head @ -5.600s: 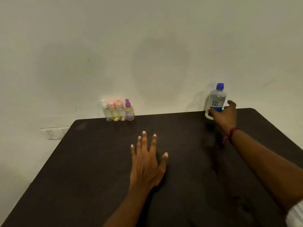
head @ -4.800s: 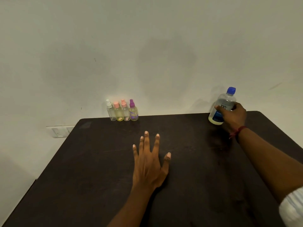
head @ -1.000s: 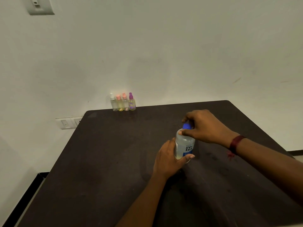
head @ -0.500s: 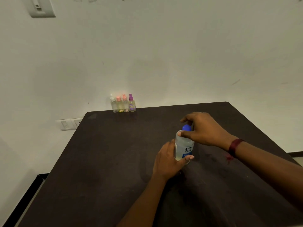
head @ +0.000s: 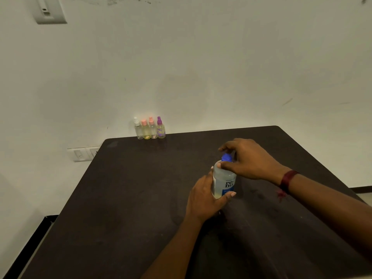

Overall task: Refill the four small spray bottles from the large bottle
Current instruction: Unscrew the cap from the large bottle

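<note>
- The left hand wraps the lower body of the large bottle, with its thumb lying across the front under the label.
- The right hand comes over the top and pinches the blue cap between its thumb and curled fingers.
- The large bottle stands upright on the dark table, held between the two hands.
- The four small spray bottles stand well beyond the left hand and off to its left. They form a tight row at the table's far edge against the wall, capped white, pink, pink and purple.
- A dark red wristband circles the right wrist, and a red smear marks the table just beneath that wrist.
- A socket plate sits on the wall far left of the left hand, its right end cut off by the table corner. A switch plate hangs high above it.
- The right hand's fingers cover most of the cap, so it cannot be told whether the cap is tight or loosened.
- The left hand's fingers pass behind the bottle and its palm hides the base.
- The label reads "re-nu", and the smaller print below it is unreadable.
- The small bottles' fill levels are too small to judge.
- Both forearms run out of the picture, the left at the bottom edge and the right at the right edge.
</note>
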